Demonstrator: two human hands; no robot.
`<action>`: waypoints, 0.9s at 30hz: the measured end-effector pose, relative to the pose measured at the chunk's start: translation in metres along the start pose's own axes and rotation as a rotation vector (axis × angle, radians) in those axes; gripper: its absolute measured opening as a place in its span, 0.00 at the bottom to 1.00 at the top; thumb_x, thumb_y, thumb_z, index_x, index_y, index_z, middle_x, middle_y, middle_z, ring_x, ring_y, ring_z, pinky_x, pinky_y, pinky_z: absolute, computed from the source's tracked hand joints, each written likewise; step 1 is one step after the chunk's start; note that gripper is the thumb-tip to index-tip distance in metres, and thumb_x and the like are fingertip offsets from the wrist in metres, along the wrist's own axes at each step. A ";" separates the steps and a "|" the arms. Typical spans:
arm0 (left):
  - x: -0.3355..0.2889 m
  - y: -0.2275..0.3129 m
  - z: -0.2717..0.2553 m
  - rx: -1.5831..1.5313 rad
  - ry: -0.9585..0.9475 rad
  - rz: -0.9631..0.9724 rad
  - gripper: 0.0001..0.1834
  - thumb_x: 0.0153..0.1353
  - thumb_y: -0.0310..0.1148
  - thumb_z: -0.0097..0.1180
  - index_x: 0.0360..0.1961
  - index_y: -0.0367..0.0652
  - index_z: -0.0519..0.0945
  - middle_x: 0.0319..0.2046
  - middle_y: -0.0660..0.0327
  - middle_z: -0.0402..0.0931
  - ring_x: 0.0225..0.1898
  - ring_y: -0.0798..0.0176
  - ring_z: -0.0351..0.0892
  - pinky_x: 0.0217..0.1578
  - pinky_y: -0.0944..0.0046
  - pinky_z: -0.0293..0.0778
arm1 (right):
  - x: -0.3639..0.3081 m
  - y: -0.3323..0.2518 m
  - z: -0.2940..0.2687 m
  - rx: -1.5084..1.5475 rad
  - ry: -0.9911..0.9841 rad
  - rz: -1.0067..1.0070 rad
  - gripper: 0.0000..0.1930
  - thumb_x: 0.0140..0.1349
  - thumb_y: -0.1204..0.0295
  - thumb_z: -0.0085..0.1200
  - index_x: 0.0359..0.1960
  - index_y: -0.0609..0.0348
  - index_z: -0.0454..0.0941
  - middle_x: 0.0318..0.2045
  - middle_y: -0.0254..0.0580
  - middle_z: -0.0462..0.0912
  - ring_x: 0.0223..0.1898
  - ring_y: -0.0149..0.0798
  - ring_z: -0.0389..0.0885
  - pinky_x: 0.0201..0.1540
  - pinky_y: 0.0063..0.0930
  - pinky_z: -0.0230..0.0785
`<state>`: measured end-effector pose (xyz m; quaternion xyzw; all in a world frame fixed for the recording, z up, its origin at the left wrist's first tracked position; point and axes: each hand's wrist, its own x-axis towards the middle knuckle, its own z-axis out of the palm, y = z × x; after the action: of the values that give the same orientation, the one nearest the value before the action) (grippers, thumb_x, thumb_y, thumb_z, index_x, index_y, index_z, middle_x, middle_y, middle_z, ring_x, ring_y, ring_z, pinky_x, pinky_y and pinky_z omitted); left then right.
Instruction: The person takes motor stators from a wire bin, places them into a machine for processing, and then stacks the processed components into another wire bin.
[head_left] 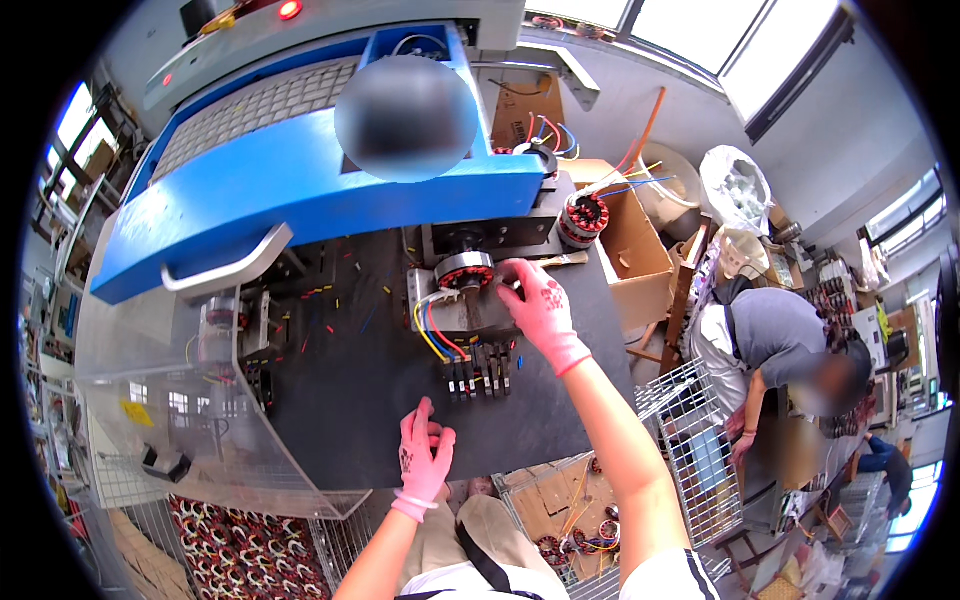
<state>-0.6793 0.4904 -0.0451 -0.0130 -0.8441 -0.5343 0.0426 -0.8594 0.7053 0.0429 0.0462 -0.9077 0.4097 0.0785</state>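
Observation:
A motor stator [465, 270] with a silver rim and red copper windings sits on a metal fixture on the dark work surface. Its blue, yellow and red wires run down to a row of small metal clips [478, 372]. My right hand [545, 310], in a pink glove, is right beside the stator's right side, thumb and forefinger curved with a gap between them. Whether the fingertips touch the stator I cannot make out. My left hand [424, 455], also pink-gloved, hovers near the table's front edge. Its fingers are loosely bent and apart, with nothing in them.
A second stator [583, 218] with loose wires stands at the back right, near a brush [562, 259]. A blue machine housing [330, 170] rises behind, with a clear guard [190, 400] at left. Wire baskets [700, 450] flank the table; another person [780, 335] bends over at right.

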 end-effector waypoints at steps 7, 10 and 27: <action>-0.002 0.000 0.010 0.118 0.015 0.053 0.31 0.53 0.30 0.62 0.60 0.42 0.71 0.50 0.57 0.68 0.35 0.65 0.73 0.34 0.68 0.74 | 0.040 0.035 0.017 -0.020 -0.129 -0.105 0.29 0.50 0.72 0.61 0.56 0.55 0.69 0.50 0.48 0.76 0.52 0.50 0.75 0.54 0.38 0.69; -0.001 0.001 0.009 0.124 0.005 0.028 0.30 0.52 0.30 0.63 0.59 0.42 0.72 0.50 0.58 0.69 0.35 0.66 0.73 0.35 0.68 0.74 | 0.040 0.038 0.019 0.000 -0.121 -0.135 0.27 0.50 0.72 0.62 0.55 0.56 0.71 0.49 0.49 0.76 0.50 0.51 0.76 0.53 0.38 0.70; -0.002 0.003 0.012 0.216 -0.065 0.035 0.30 0.56 0.36 0.62 0.60 0.39 0.70 0.51 0.56 0.66 0.37 0.66 0.70 0.37 0.67 0.71 | 0.039 0.042 0.012 0.041 -0.123 -0.159 0.31 0.48 0.69 0.62 0.58 0.56 0.69 0.48 0.50 0.75 0.49 0.51 0.76 0.53 0.38 0.70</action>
<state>-0.6776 0.5028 -0.0474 -0.0405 -0.8973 -0.4388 0.0256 -0.9052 0.7233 0.0113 0.1446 -0.8957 0.4170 0.0538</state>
